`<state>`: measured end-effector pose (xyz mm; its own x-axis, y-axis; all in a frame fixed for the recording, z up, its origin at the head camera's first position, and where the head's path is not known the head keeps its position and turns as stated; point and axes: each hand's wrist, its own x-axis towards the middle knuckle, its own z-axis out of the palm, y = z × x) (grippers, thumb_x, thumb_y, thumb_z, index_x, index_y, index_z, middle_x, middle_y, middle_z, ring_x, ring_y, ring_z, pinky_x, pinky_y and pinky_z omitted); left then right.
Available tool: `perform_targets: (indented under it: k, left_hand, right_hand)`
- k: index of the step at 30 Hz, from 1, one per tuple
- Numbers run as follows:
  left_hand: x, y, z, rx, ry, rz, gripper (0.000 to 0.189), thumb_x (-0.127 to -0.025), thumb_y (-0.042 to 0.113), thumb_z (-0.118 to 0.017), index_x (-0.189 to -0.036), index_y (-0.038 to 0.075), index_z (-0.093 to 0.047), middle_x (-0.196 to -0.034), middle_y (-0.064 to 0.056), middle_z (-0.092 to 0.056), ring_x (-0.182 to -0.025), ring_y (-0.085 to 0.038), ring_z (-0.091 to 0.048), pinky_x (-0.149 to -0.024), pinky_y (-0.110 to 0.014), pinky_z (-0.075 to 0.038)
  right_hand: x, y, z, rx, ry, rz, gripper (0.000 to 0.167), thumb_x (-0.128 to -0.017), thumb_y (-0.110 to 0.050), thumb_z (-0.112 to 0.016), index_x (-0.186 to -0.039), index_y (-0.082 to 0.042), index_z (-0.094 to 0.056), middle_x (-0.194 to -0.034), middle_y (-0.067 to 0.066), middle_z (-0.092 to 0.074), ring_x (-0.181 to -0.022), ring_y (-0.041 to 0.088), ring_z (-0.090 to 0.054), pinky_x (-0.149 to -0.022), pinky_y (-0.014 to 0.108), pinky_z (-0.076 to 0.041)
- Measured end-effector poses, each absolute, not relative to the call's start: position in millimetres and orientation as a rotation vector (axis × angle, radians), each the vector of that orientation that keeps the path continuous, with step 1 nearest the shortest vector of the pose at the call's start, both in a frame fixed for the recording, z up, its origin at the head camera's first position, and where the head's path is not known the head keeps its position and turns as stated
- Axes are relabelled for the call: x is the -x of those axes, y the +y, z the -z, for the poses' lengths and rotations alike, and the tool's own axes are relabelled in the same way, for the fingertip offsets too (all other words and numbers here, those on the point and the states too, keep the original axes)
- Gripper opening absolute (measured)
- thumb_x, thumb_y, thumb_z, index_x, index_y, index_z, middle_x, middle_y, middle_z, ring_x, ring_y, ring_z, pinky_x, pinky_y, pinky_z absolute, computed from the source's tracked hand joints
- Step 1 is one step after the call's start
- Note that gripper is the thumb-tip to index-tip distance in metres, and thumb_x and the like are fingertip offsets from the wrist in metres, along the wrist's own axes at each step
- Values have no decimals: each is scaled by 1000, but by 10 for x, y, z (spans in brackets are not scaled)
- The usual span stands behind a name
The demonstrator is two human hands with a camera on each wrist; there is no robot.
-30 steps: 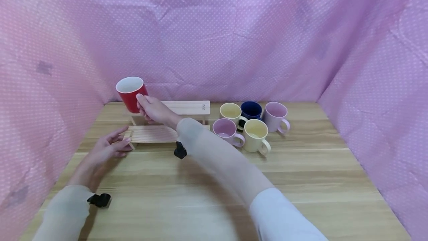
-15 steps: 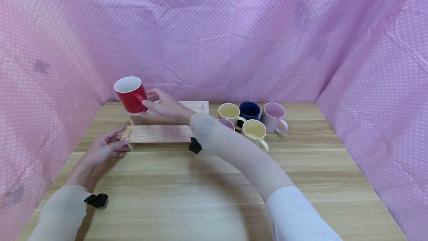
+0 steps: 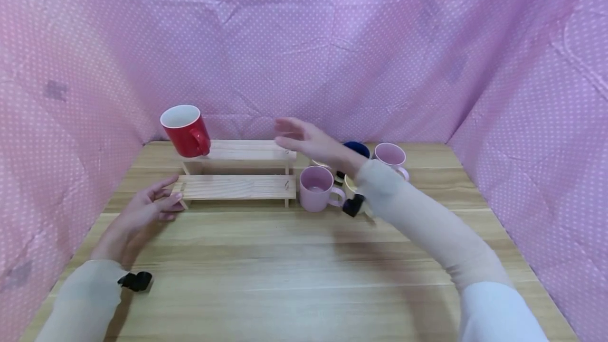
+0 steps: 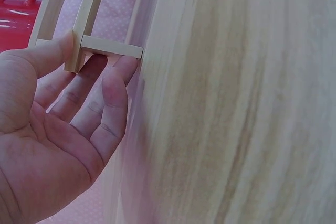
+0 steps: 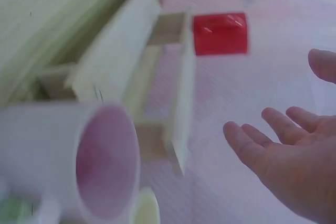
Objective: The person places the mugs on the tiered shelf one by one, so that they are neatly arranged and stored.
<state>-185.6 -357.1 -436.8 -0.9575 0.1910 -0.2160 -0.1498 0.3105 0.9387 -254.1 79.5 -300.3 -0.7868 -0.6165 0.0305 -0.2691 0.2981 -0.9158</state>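
A red mug (image 3: pixel 185 133) with a white inside stands on the left end of the upper board of a two-step wooden rack (image 3: pixel 235 188), its handle turned to the front right. At the rack's lower left end, my left hand (image 3: pixel 144 210) grips the board, the thumb at its edge and the fingers around the short leg, as the left wrist view (image 4: pixel 68 114) shows. My right hand (image 3: pixel 315 144) is in the air above the rack's right end and the grouped mugs, fingers extended and holding nothing. Just right of the rack is a pink mug (image 3: pixel 315 197).
Beside that pink mug are a dark blue mug (image 3: pixel 357 148), another pink mug (image 3: pixel 390 155) and yellow mugs partly hidden by my right arm. A pink dotted cloth (image 3: pixel 304 57) encloses the wooden table (image 3: pixel 266 273) at the back and sides.
My right hand has let go of the red mug, which stays on the upper board, and has moved right toward the other mugs. My left hand keeps its grip on the rack.
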Motion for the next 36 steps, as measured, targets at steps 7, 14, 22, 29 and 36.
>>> perform_targets:
  k: [7,14,22,29,36]
  left_hand:
    - [1888,-3583,4370,-24,2303,-1666,79,-104,26,-61,-163,10,-11,-117,-1,-63,-99,-15,-72,-79,-34,-60]
    - [1881,-3619,4317,-49,2319,-1666,78,-103,28,-62,-162,8,-15,-117,0,-63,-98,-13,-71,-81,-34,-60]
    - [1873,-3542,4354,-72,2264,-1728,78,-104,24,-61,-162,4,-13,-116,2,-65,-98,-14,-72,-78,-34,-60]
    - [1870,-3480,4402,-65,2236,-1749,79,-103,23,-62,-161,4,-13,-116,0,-64,-99,-17,-72,-79,-33,-60]
    - [1861,-3579,4374,-107,2280,-1729,76,-104,22,-60,-161,3,-14,-112,7,-66,-96,-15,-72,-77,-34,-61]
  right_hand:
    - [2356,1535,2973,716,2352,1534,64,-102,-37,-63,-158,-19,-36,-156,-1,-44,-140,18,-44,-116,43,-34]
    - [2050,2103,3291,596,2410,1712,63,-104,-21,-59,-158,-6,-30,-159,13,-37,-146,31,-35,-119,47,-28]
    - [1686,2600,3728,462,2485,1857,59,-105,-10,-57,-155,6,-29,-158,27,-32,-144,40,-34,-102,14,-42]
    - [1468,2866,4038,364,2435,1809,62,-107,-16,-53,-157,5,-22,-157,30,-29,-142,36,-38,-101,19,-46]
    - [1398,2771,4257,335,2178,1954,67,-108,-15,-51,-158,5,-12,-160,31,-20,-135,18,-48,-104,39,-49]
